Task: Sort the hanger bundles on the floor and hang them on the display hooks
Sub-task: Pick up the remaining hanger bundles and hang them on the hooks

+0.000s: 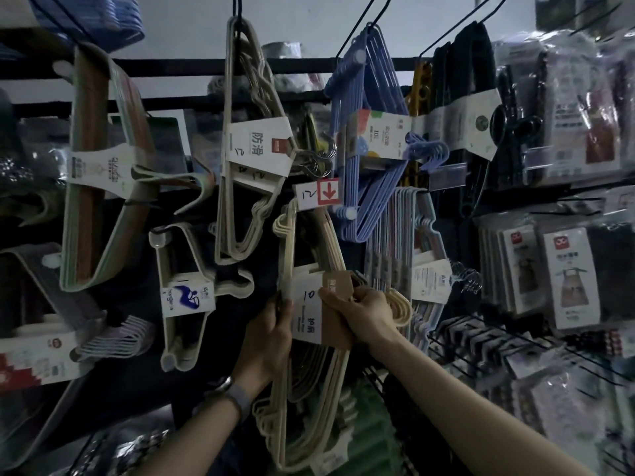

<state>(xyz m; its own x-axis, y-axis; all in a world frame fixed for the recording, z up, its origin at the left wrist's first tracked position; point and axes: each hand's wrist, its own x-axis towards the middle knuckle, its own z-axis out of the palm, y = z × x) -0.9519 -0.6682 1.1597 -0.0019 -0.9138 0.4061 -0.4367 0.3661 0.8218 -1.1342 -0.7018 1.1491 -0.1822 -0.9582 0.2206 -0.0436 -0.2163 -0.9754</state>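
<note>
A cream hanger bundle (309, 383) with a white and brown paper label (319, 304) hangs upright in the middle of the display wall. My left hand (269, 338) grips its left edge beside the label. My right hand (364, 314) holds the label's brown part and the curved hooks of the bundle at its right side. The bundle's top reaches up to a price tag with a red arrow (319, 192); the display hook there is hidden behind it.
Other bundles hang around: beige (247, 159) above, blue (364, 139) upper right, green-brown (103, 166) left, white (182, 293) lower left, pale striped (412, 269) right. Packaged aprons (570, 276) fill the far right. Black wire hooks (457, 32) jut out overhead.
</note>
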